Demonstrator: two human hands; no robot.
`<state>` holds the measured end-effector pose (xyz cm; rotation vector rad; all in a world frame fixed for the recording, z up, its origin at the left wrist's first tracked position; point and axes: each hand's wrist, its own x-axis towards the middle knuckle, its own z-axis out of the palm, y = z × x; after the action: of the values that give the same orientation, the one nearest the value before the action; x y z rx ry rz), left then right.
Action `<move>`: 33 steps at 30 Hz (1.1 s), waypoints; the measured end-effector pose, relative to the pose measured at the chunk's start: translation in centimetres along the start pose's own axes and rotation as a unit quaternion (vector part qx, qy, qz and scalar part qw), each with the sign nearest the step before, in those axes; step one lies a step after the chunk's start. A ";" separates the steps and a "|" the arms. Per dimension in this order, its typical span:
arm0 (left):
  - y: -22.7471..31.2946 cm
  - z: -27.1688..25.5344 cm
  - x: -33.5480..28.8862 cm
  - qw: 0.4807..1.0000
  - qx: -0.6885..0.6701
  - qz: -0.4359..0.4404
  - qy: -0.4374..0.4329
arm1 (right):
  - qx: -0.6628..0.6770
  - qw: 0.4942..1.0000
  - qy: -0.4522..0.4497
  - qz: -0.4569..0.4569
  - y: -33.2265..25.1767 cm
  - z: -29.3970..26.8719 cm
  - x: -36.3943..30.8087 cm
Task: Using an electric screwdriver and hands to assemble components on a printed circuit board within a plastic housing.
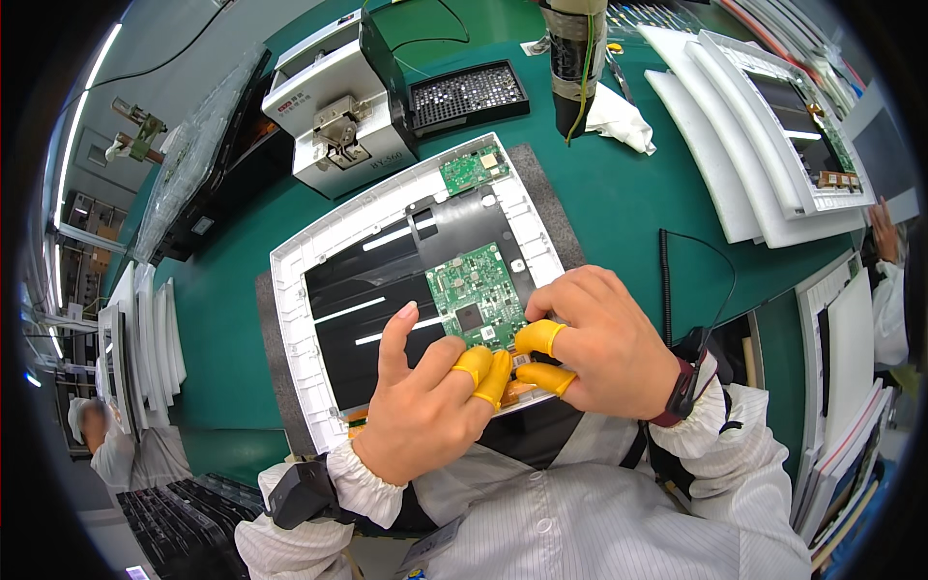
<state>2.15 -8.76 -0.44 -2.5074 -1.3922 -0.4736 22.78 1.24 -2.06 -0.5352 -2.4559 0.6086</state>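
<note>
A white-framed display panel (293,280) lies back side up, with a green circuit board (474,275) on its dark back. My left hand (425,411) is at the board's near edge, index finger raised, its yellow-cotted fingertips pressed together there. My right hand (609,338) meets it from the right, two yellow-cotted fingers bent in and another fingertip by the board's right edge. Between and below the fingertips shows an orange flat flex cable (517,392). The fingers hide what they grip. A smaller green board (474,171) sits at the panel's far edge.
The panel rests on a dark grey foam pad (553,198) on the green table (619,208). Beyond it stand a white-and-grey machine (338,116) and a black tray of small parts (469,97). At right, another panel (807,126) lies on white foam sheets (706,145). Other people's hands show at both sides.
</note>
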 end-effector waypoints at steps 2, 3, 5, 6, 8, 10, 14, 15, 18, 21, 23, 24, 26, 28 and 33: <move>0.1 0.0 -0.1 1.000 -0.004 -0.006 -0.002 | -0.005 1.000 0.007 0.000 -0.1 0.1 -0.1; 0.1 -0.1 -0.1 1.000 -0.007 -0.011 -0.005 | -0.009 1.000 0.013 0.000 -0.1 0.2 -0.2; 0.1 0.0 -0.2 1.000 -0.009 -0.014 -0.006 | -0.012 1.000 0.019 -0.001 -0.2 0.3 -0.2; 0.1 -0.1 -0.2 1.000 -0.009 -0.017 -0.008 | -0.014 1.000 0.025 -0.003 -0.2 0.3 -0.2; 0.2 -0.3 0.0 1.000 -0.006 -0.017 -0.009 | -0.017 1.000 0.026 -0.003 -0.2 0.3 -0.2; 0.5 -0.5 0.2 1.000 -0.003 -0.017 -0.011 | -0.019 0.999 0.026 -0.003 -0.2 0.4 -0.2; 0.9 -0.5 0.5 0.999 0.023 -0.011 -0.024 | -0.016 0.999 0.034 -0.003 -0.3 0.4 -0.2; 0.8 -0.4 0.5 0.999 0.027 -0.002 -0.018 | -0.016 0.999 0.035 -0.003 -0.3 0.4 -0.2; 0.7 -0.5 0.4 0.999 0.023 0.002 -0.024 | -0.016 0.999 0.035 -0.003 -0.2 0.4 -0.3; 0.7 -0.4 0.3 1.000 0.020 0.001 -0.017 | -0.013 0.999 0.030 -0.003 -0.1 0.5 -0.4; 0.7 -0.3 0.3 1.000 0.019 0.001 -0.015 | -0.012 0.999 0.030 0.000 -0.2 0.5 -0.5; 0.7 -0.3 0.3 1.000 0.019 0.000 -0.013 | -0.010 1.000 0.030 0.000 -0.2 0.6 -0.5; 0.7 -0.1 0.2 1.000 0.014 -0.001 -0.003 | -0.017 0.999 0.030 0.004 -0.3 0.5 -0.6; 0.5 0.1 0.2 1.000 0.009 -0.003 0.007 | -0.025 0.999 0.030 0.007 -0.4 0.3 -0.6; 0.0 0.0 0.0 1.000 -0.013 -0.007 -0.003 | -0.029 0.999 0.024 0.028 -0.8 0.1 -0.4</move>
<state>2.12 -8.73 -0.40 -2.5226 -1.4152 -0.4907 22.84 0.35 -1.92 -0.6367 -2.4273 0.5416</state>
